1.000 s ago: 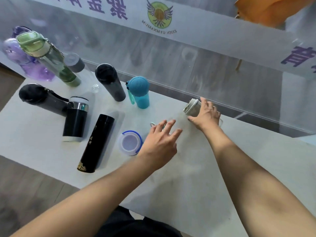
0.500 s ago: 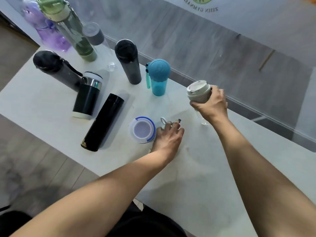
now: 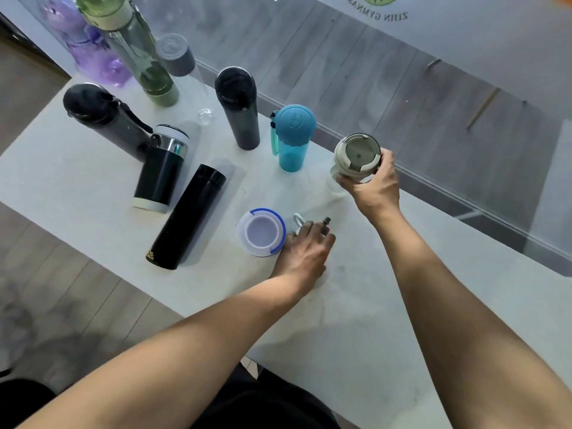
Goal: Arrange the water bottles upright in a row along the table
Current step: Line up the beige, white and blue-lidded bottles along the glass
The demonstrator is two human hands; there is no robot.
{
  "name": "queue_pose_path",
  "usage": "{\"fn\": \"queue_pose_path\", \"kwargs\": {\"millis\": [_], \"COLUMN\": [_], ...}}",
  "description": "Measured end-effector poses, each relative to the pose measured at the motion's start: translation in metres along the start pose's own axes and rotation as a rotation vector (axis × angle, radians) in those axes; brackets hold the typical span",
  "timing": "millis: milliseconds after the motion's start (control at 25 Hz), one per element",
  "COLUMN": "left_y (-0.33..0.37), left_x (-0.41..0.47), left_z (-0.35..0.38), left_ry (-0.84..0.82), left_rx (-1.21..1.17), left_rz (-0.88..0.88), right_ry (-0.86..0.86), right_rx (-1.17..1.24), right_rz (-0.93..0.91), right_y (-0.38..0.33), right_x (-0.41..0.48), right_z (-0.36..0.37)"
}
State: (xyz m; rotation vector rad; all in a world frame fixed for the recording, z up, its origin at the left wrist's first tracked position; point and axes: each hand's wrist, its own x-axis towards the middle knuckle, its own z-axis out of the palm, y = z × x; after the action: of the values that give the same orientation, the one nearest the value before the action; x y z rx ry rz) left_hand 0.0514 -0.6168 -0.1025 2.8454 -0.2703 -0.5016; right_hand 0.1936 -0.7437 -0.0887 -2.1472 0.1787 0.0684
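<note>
My right hand [image 3: 374, 187] grips a clear bottle with a beige lid [image 3: 357, 156] and holds it upright near the table's far edge, right of the blue bottle [image 3: 292, 134]. My left hand [image 3: 305, 252] lies with its fingers curled over the clear body of a bottle with a white, blue-rimmed lid [image 3: 263, 232] that lies on its side. Upright along the far edge stand a dark grey bottle [image 3: 238, 109], a grey-capped clear bottle [image 3: 178, 60], a green bottle [image 3: 136, 57] and a purple bottle [image 3: 93, 48].
A slim black flask [image 3: 188, 216] and a black tumbler with a steel band [image 3: 162, 168] lie on the white table [image 3: 371, 305]. A black bottle with a strap [image 3: 105, 119] rests at the left. A glass panel runs along the far edge.
My right hand has lifted the beige-lidded bottle from lying to upright. My left hand has come down onto the clear bottle beside the white lid.
</note>
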Motion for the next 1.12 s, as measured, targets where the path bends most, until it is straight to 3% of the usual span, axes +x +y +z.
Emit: {"fn": "queue_pose_path", "kwargs": {"millis": [320,560,800,920,1040,1120], "left_y": [0.002,0.003,-0.01,-0.028,-0.045,-0.052], "left_x": [-0.006,-0.012,-0.042,-0.058,-0.067,-0.069], "left_z": [0.0,-0.009,-0.052,-0.074,-0.074,-0.067], "left_ry": [0.019,0.073,0.406,0.475,0.369,0.316], "left_rx": [-0.043,0.027,0.059,0.077,0.118,0.147], "left_rz": [0.041,0.107,0.27,0.154,-0.012,-0.019], "right_ry": [-0.024,-0.093,-0.099,-0.19,-0.295,-0.35], "right_rx": [0.002,-0.049,-0.046,-0.165,-0.253,-0.254], "right_rz": [0.004,0.203,0.404,0.48,0.57,0.606], "right_y": [0.005,0.033,0.037,0.02,0.007,0.003], "right_x": [-0.002,-0.044,-0.116,-0.121,-0.116,-0.114], "right_z": [-0.001,-0.015,-0.003,0.018,0.034,0.041]}}
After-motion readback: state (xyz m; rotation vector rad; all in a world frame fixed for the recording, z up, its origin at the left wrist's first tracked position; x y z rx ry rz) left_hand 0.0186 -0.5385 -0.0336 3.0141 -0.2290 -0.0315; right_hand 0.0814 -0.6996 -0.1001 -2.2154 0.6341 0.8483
